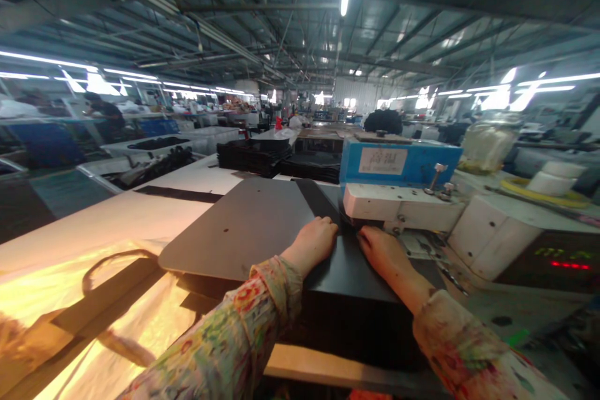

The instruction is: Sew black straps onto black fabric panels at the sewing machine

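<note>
My left hand (313, 242) rests with fingers curled on a black fabric piece (347, 262) that lies on a dark grey plate (244, 225) in front of a white sewing machine (403, 207). My right hand (382, 250) lies on the same fabric close to the machine's needle area, its fingers pressed down and pointing at the machine. A black strap (316, 197) runs away from my left hand toward the back. Both sleeves are floral.
A blue box (398, 162) sits on the machine head. Stacks of black pieces (262, 155) lie behind. A black bag with a handle (107, 290) lies at the left on the white table (140, 212). A control panel (557, 259) glows at right. Another person (105, 114) works far left.
</note>
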### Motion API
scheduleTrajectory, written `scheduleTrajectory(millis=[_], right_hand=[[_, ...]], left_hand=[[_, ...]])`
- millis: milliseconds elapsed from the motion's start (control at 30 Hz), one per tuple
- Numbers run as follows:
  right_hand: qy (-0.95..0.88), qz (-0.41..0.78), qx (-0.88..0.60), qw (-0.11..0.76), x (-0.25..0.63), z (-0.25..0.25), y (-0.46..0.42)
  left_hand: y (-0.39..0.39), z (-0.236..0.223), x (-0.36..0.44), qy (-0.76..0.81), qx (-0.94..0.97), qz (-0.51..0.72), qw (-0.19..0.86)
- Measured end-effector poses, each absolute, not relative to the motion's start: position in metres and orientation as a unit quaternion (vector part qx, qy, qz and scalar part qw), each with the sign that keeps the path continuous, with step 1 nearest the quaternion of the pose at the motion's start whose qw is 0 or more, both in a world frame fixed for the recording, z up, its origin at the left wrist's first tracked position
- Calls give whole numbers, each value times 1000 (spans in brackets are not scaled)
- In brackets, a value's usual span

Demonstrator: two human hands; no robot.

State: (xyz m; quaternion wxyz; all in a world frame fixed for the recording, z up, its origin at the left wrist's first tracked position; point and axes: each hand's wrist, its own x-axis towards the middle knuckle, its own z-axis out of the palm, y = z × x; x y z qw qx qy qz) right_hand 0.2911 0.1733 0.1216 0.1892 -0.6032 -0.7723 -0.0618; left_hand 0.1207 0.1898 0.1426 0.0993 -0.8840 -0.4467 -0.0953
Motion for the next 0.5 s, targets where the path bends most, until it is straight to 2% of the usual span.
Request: scheduleTrajectory(millis=[300, 500], right_hand=[[-781, 58, -546, 298, 309, 116, 134], [-783, 59, -519, 339, 309, 111, 112]], left_hand=[[195, 159, 107, -442, -888, -27, 121], [198, 154, 101, -466, -870, -52, 151]])
